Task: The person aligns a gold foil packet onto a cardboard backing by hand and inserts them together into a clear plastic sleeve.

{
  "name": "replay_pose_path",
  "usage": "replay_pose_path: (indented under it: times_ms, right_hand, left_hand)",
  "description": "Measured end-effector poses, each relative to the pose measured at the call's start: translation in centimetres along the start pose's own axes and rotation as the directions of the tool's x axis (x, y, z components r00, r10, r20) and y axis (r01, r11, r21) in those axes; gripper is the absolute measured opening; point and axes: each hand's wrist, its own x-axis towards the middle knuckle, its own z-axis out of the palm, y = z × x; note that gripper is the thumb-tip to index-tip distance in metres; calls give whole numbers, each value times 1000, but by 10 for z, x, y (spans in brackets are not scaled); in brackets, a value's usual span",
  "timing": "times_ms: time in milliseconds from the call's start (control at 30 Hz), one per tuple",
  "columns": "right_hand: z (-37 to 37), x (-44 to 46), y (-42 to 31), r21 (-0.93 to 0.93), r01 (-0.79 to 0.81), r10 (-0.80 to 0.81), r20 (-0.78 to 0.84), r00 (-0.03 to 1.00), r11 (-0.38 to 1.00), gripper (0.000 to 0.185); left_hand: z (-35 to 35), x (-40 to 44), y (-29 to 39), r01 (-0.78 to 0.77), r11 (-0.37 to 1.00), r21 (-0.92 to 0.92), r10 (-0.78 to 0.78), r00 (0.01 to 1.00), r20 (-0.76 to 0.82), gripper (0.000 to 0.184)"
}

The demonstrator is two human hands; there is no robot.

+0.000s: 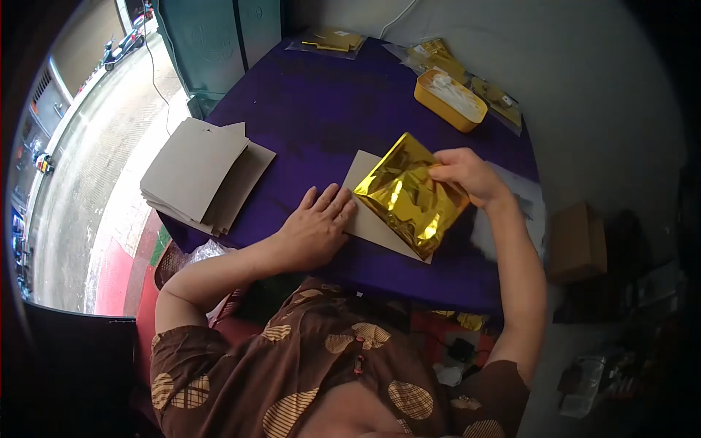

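Observation:
My right hand (471,175) pinches the right edge of a shiny gold foil sheet (412,197), which is wrinkled and tilted over a grey cardboard piece (363,164). The foil covers much of that cardboard. Flat and with its fingers spread, my left hand (319,225) rests at the cardboard's left edge on the purple tabletop. A stack of grey cardboard sheets (193,168) sits on the left side of the table, its sheets unevenly lined up.
A yellow tub (454,106) with white contents stands at the back right, beside gold packets in clear plastic (496,98). Another such packet (328,41) lies at the back edge. Clear plastic (511,212) lies under my right forearm. A brown box (577,241) is beyond the right edge.

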Motion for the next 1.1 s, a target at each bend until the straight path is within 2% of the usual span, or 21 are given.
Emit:
replay_pose_path:
  times_ms: [67,200,300,433,467,533,567,600,633,733,833,933,1033,1100]
  right_hand:
    - [3,23,3,-21,-90,90,43,995,996,18]
    - [13,48,9,-145,-172,184,75,980,974,13]
    - [18,59,8,-300,-198,228,66,971,933,12]
    - [29,68,3,-419,-172,214,55,975,892,12]
    - [29,72,5,-436,-160,206,59,977,885,12]
    - [30,74,6,-419,-162,209,69,975,893,12]
    - [31,74,7,-421,-152,181,29,983,894,13]
    - [32,74,8,-423,-141,151,-11,988,895,13]
    - [32,74,8,-425,-130,120,-51,991,896,14]
    - [30,75,13,-577,-96,97,-30,995,811,19]
    - [29,78,23,-615,-113,90,-68,994,780,23]
    - [24,71,28,-566,-14,-45,-91,995,824,24]
    - [16,49,39,-624,91,-242,-161,957,776,24]
    - [8,30,49,-718,123,-341,-167,925,685,25]
  left_hand:
    - [-5,-6,-1,22,1000,-14,-22,1000,9,57]
    - [-37,-7,-10,127,990,-58,-126,992,24,49]
    - [-53,12,-8,103,993,-65,-114,973,-200,46]
    - [-45,54,1,-137,987,-83,112,961,-253,68]
    - [-39,63,1,-192,981,-20,187,970,-153,92]
    - [-21,77,0,-276,959,-57,260,945,-198,102]
    - [-13,83,-2,-317,946,-72,295,929,-223,108]
    - [-5,87,-5,-310,951,-8,303,935,-185,117]
    - [0,89,-7,-300,954,-20,292,940,-175,117]
    - [12,91,-13,-274,959,-72,260,952,-162,117]
    - [17,91,-14,-255,963,-83,243,961,-128,116]
    - [25,92,-14,-238,968,-75,230,967,-108,113]
    - [24,93,-11,-222,975,9,223,974,-31,110]
    - [21,95,-9,-237,970,56,237,971,-1,107]
